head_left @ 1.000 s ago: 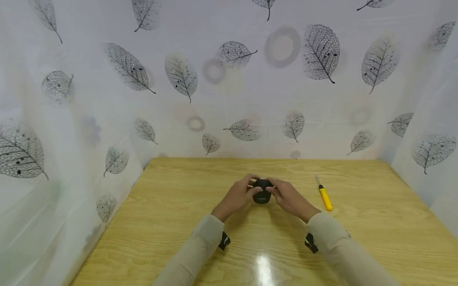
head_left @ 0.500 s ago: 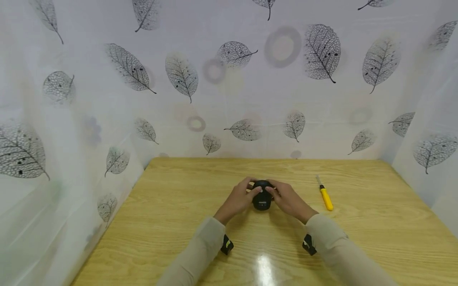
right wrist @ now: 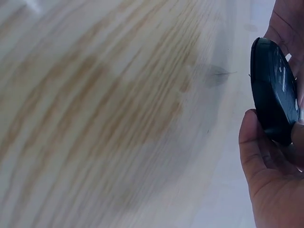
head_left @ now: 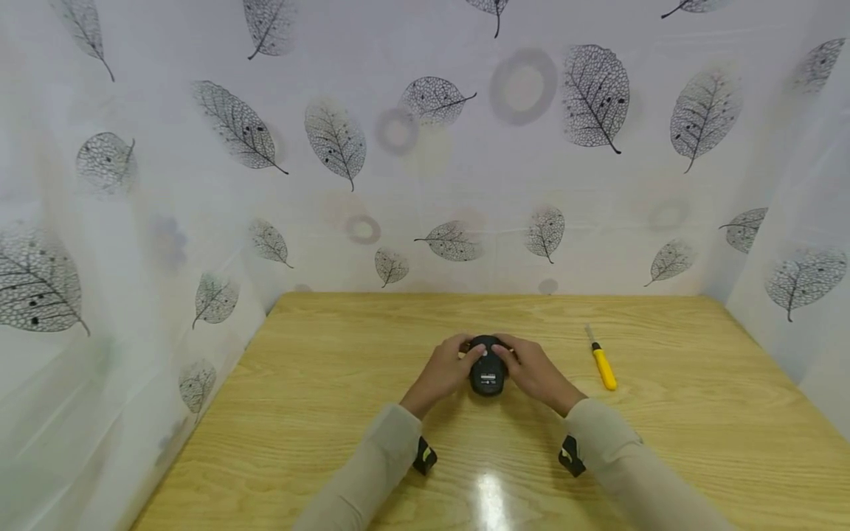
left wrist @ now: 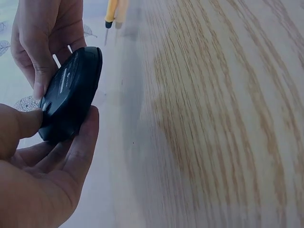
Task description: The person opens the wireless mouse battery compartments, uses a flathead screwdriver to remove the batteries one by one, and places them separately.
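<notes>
Both hands hold a black computer mouse (head_left: 488,378) above the middle of the table, its underside with a pale printed label turned up toward the head camera. My left hand (head_left: 442,375) grips its left side, thumb on the underside and fingers behind. On the opposite side, my right hand (head_left: 535,374) grips it the same way. The left wrist view shows the mouse (left wrist: 71,95) tilted, pinched at its near end by the left thumb and fingers. Seen from the right wrist, the mouse (right wrist: 271,90) shows its dark side edge; its top face is mostly hidden.
A screwdriver (head_left: 603,366) with a yellow handle and a metal shaft lies to the right of the hands. The wooden table (head_left: 319,354) ends at a leaf-printed curtain (head_left: 451,169) at the back and sides. Black wrist straps (head_left: 425,456) show below the sleeves.
The mouse has tipped in the hands, so its underside now faces the head camera more fully and the label shows. Both hands stay on it, almost in place. The screwdriver has not moved.
</notes>
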### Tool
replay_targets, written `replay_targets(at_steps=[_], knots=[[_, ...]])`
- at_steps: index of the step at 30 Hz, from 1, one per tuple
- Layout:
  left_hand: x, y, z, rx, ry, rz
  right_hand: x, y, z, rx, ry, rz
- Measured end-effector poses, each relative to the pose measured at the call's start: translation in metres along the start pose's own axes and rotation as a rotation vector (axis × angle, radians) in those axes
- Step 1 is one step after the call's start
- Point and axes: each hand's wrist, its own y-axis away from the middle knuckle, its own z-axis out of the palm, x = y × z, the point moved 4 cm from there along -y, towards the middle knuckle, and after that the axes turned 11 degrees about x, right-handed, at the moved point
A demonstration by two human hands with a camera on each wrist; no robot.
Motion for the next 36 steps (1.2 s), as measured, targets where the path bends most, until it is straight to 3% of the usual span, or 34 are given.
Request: replay_targets(at_steps=[18, 28, 36], knots=[[-0.0034, -0.0021, 0.0025, 0.029, -0.015, -0.018, 0.0021, 0.0031, 0.0037, -0.007, -0.061, 0.029], [-0.0018, -0.0031, 0.0023, 0.056, -0.022, -0.02, -0.0007, 0.0019, 0.0037, 0.002, -0.034, -0.023], [-0.0028, -0.0033, 0.0013, 0.054, -0.036, -0.035, 0.0025, 0.0015, 0.002, -0.021, -0.078, 0.034]])
